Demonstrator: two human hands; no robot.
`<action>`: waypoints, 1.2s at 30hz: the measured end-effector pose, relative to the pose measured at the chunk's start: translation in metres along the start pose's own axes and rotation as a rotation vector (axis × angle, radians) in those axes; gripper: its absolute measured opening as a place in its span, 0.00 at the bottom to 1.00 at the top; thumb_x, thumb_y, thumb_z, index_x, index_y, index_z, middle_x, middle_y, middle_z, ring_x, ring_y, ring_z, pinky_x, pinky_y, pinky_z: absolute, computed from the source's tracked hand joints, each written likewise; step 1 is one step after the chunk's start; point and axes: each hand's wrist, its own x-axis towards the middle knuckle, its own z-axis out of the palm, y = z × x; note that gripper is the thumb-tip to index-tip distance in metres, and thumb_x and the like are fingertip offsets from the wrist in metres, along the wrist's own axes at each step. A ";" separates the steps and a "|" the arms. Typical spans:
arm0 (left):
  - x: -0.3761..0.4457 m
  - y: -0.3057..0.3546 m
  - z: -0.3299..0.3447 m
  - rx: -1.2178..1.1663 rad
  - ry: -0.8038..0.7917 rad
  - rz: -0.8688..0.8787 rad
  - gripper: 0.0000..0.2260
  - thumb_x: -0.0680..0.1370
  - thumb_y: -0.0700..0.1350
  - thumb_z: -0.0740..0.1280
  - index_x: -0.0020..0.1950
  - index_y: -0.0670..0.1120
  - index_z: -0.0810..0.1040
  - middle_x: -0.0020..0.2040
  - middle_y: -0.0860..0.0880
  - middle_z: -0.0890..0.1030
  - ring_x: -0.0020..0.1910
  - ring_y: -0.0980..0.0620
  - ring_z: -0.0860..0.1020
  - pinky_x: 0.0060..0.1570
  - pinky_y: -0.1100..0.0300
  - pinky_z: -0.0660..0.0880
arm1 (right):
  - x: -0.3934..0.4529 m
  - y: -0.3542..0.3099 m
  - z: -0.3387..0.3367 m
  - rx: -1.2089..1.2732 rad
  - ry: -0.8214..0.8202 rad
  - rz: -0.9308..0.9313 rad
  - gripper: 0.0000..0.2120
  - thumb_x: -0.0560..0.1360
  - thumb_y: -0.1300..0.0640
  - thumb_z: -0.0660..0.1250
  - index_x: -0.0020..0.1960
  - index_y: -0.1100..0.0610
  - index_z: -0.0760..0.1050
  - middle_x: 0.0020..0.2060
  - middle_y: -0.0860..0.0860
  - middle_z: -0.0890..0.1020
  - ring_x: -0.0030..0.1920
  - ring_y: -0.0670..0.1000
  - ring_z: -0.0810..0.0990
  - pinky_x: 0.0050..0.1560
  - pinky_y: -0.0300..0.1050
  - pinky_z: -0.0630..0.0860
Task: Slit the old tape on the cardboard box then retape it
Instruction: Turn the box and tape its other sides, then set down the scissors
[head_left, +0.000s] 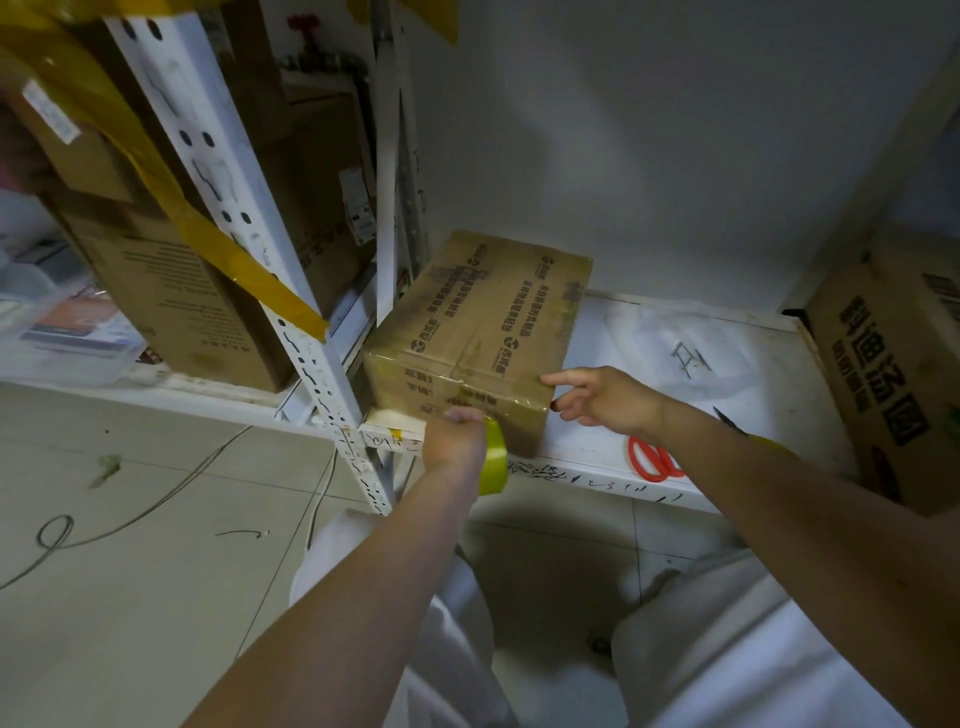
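Note:
A brown cardboard box (483, 322) with dark printed text and shiny tape over its top and front sits on a low white shelf (727, 374). My left hand (454, 439) grips a yellow-green tape roll (493, 457) against the lower front of the box. My right hand (597, 397) reaches to the box's near right corner with fingers spread, the fingertips touching the upper edge. Red-handled scissors (654, 460) lie on the shelf by my right wrist, partly hidden under my forearm.
A white slotted shelf post (311, 358) stands just left of the box. Taped cardboard boxes (171, 291) fill the left shelf, with a clear plastic bin (62, 332) beside them. Another printed box (888, 379) stands at the right. Cables (130, 519) trail on the tiled floor.

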 end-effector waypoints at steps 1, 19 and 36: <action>-0.007 -0.001 0.002 0.007 -0.017 -0.010 0.15 0.76 0.34 0.59 0.33 0.49 0.71 0.36 0.53 0.76 0.42 0.51 0.74 0.39 0.67 0.70 | 0.001 0.000 0.002 -0.010 0.078 -0.047 0.19 0.77 0.72 0.58 0.63 0.57 0.76 0.48 0.58 0.79 0.47 0.53 0.78 0.49 0.41 0.74; -0.025 0.006 -0.002 0.115 -0.332 0.138 0.12 0.77 0.36 0.65 0.38 0.51 0.76 0.41 0.51 0.77 0.45 0.50 0.72 0.48 0.58 0.67 | -0.019 -0.033 0.034 -0.423 0.222 -0.295 0.04 0.70 0.58 0.75 0.40 0.53 0.80 0.35 0.44 0.79 0.38 0.43 0.76 0.45 0.40 0.75; -0.018 0.009 -0.007 0.117 -0.535 -0.106 0.14 0.71 0.38 0.74 0.56 0.39 0.79 0.50 0.42 0.83 0.49 0.44 0.81 0.55 0.50 0.77 | -0.020 -0.032 0.033 -0.579 0.364 -0.300 0.08 0.77 0.57 0.66 0.39 0.52 0.71 0.39 0.46 0.74 0.43 0.48 0.74 0.43 0.43 0.71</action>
